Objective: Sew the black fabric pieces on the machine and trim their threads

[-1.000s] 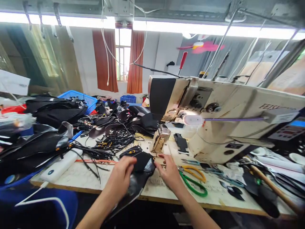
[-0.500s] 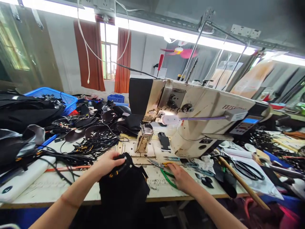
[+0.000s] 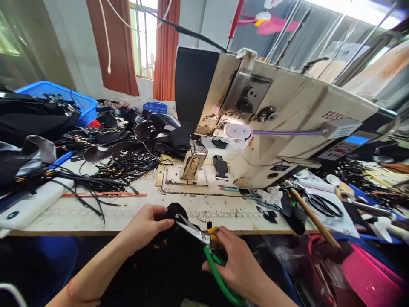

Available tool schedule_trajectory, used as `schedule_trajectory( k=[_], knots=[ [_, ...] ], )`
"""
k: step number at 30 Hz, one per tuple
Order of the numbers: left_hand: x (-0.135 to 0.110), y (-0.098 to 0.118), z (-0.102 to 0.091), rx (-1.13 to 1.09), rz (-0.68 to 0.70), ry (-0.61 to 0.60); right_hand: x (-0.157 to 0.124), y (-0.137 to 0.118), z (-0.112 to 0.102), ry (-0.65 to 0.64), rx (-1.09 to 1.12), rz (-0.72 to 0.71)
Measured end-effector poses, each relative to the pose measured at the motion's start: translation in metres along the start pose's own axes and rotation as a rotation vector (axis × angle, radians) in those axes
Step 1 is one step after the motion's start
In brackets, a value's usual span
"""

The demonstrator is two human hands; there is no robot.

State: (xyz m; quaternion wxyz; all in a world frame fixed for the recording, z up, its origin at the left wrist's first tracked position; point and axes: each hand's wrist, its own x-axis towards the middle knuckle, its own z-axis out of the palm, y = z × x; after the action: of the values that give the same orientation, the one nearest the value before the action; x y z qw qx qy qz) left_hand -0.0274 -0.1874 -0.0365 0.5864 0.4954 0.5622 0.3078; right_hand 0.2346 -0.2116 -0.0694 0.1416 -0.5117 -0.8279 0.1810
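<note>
My left hand (image 3: 150, 226) pinches the edge of a black fabric piece (image 3: 175, 209) between thumb and fingers at the table's front edge. The rest of that piece hangs down and blends into the dark below. In my right hand (image 3: 236, 260) is a pair of scissors (image 3: 204, 238) with green and yellow handles. Their blades are parted and point left, close to the fabric at my left fingertips. Whether the blades touch the cloth I cannot tell. Beyond both hands stands a post-bed sewing machine (image 3: 287, 111), its metal post (image 3: 194, 164) rising from the bed plate.
Black cords (image 3: 118, 160) and curved dark pieces lie heaped on the left, with a blue basket (image 3: 86, 108) behind. To the right are small snips (image 3: 230, 188), a wooden stick (image 3: 315, 218) and a white sheet. A pink container (image 3: 370, 273) stands below the table edge.
My right hand has lifted the scissors off the table and brought them left to the fabric. My left hand has drawn the fabric toward the table's edge. The view has tilted down.
</note>
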Motion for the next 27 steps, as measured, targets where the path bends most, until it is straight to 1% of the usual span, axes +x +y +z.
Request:
schedule_trajectory(
  k=[3, 5, 7, 10, 12, 13, 15, 17, 20, 22, 24, 27],
  knots=[
    [0.013, 0.005, 0.012, 0.031, 0.008, -0.068, -0.013, 0.009, 0.018, 0.045, -0.085, 0.098],
    [0.017, 0.004, 0.021, 0.02, 0.016, -0.092, -0.019, 0.018, 0.026, 0.115, -0.115, 0.101],
    [0.017, 0.002, 0.027, -0.002, 0.015, -0.107, -0.023, 0.023, 0.032, 0.202, -0.164, 0.068],
    [0.012, -0.003, 0.031, -0.053, -0.022, -0.112, -0.026, 0.025, 0.039, 0.329, -0.265, -0.005],
    [0.008, -0.004, 0.031, -0.104, -0.055, -0.105, -0.025, 0.026, 0.041, 0.38, -0.326, -0.05],
    [0.006, -0.005, 0.031, -0.127, -0.064, -0.099, -0.024, 0.027, 0.041, 0.385, -0.345, -0.067],
    [0.003, -0.006, 0.03, -0.153, -0.068, -0.089, -0.021, 0.028, 0.039, 0.339, -0.344, -0.094],
    [0.001, -0.007, 0.03, -0.146, -0.052, -0.09, -0.017, 0.028, 0.035, 0.244, -0.296, -0.111],
    [0.0, -0.009, 0.029, -0.105, -0.016, -0.093, -0.013, 0.027, 0.028, 0.086, -0.227, -0.094],
    [-0.001, -0.009, 0.029, -0.081, -0.009, -0.087, -0.011, 0.026, 0.024, 0.011, -0.215, -0.069],
    [0.0, -0.008, 0.029, -0.069, -0.023, -0.083, -0.011, 0.025, 0.022, -0.039, -0.202, -0.062],
    [0.0, -0.006, 0.029, -0.075, -0.04, -0.092, -0.012, 0.024, 0.021, -0.081, -0.151, -0.063]
  ],
)
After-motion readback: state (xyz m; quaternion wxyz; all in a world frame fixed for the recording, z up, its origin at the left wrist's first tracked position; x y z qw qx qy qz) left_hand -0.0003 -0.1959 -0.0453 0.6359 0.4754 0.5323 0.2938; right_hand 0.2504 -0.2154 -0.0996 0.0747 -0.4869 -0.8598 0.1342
